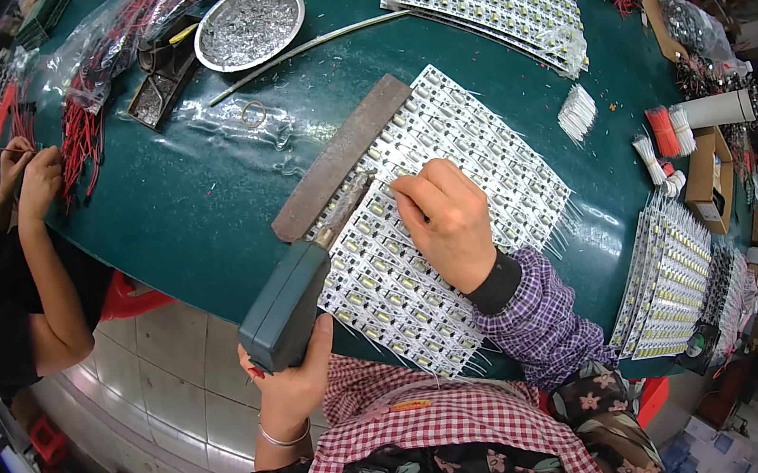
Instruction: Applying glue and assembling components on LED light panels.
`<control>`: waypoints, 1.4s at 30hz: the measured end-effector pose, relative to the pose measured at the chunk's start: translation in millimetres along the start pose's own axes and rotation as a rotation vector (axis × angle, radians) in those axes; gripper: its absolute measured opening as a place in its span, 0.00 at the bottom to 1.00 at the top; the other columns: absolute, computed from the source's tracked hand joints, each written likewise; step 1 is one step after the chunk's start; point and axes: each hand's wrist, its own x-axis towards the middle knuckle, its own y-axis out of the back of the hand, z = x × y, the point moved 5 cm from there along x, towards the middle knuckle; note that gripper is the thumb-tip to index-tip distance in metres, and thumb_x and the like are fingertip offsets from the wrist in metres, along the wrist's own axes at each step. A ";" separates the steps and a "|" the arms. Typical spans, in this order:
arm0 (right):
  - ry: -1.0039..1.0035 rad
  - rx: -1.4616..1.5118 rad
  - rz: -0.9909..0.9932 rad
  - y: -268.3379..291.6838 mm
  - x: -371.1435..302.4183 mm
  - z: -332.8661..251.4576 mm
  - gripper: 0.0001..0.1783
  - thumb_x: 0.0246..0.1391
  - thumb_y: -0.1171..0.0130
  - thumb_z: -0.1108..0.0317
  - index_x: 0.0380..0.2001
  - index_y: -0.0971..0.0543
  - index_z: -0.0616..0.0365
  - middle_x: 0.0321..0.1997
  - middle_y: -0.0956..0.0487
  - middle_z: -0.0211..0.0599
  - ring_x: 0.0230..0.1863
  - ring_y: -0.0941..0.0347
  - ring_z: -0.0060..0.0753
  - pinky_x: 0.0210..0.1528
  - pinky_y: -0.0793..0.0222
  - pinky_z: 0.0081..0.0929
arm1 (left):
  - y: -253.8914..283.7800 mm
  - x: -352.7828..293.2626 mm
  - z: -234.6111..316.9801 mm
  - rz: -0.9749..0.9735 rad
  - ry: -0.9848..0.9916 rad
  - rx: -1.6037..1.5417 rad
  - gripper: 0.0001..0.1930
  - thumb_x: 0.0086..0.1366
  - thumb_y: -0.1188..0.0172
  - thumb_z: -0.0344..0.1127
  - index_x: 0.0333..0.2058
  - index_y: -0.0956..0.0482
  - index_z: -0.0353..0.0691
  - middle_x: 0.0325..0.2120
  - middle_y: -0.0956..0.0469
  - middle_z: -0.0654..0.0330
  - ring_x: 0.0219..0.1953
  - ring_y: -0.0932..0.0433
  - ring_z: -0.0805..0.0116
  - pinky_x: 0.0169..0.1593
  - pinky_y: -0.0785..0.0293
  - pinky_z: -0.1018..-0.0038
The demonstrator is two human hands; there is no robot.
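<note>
A white LED circuit board panel (472, 143) lies at a slant before me, with rows of small LEDs and thin white wires sticking out along its edges. Across its upper-left side rests a brown metal bar (344, 155). My left hand (297, 376) is wrapped round the dark green body of a soldering gun (286, 296); its tip reaches onto the panel beside the bar. Just right of that tip, my right hand (449, 222) is closed in a pinch over the panel. Whatever its fingertips hold is too small or hidden to make out.
Beyond the bar stand a round metal bowl (251, 26) of scraps and a small dark tray (163, 88). More LED panels are stacked at the far right (492, 1) and near right (663, 285). At left, another person's hands (36, 176) work beside red wires (79, 142).
</note>
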 end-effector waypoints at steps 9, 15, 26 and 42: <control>0.003 -0.006 0.004 1.3 -0.7 1.2 0.06 0.47 0.34 0.79 0.30 0.21 0.60 0.28 0.31 0.37 0.31 0.29 0.38 0.30 0.30 0.34 | 0.9 -0.4 6.2 0.092 0.150 -0.063 0.14 0.57 0.29 0.25 0.42 0.17 0.29 0.34 0.16 0.58 0.33 0.19 0.72 0.37 0.23 0.76; -0.027 -0.105 -0.071 24.3 -1.0 -10.3 0.05 0.50 0.36 0.79 0.30 0.21 0.61 0.28 0.32 0.37 0.30 0.29 0.38 0.29 0.31 0.34 | 5.2 -0.3 7.4 0.094 0.147 -0.066 0.14 0.57 0.29 0.25 0.42 0.17 0.29 0.34 0.16 0.58 0.32 0.19 0.73 0.38 0.23 0.77; -0.001 -0.025 0.026 0.2 -1.3 -12.6 0.08 0.47 0.34 0.79 0.28 0.23 0.59 0.26 0.33 0.36 0.29 0.29 0.38 0.27 0.33 0.34 | 4.6 2.3 15.3 0.060 0.168 -0.103 0.10 0.57 0.29 0.24 0.37 0.17 0.29 0.29 0.16 0.61 0.29 0.22 0.78 0.34 0.26 0.78; 0.061 -0.052 0.031 -7.7 -4.1 -14.0 0.08 0.46 0.35 0.80 0.26 0.25 0.59 0.25 0.34 0.36 0.28 0.30 0.37 0.26 0.33 0.34 | -0.4 8.6 13.0 -0.027 0.095 -0.022 0.09 0.58 0.31 0.23 0.37 0.18 0.29 0.27 0.18 0.61 0.26 0.23 0.77 0.30 0.28 0.77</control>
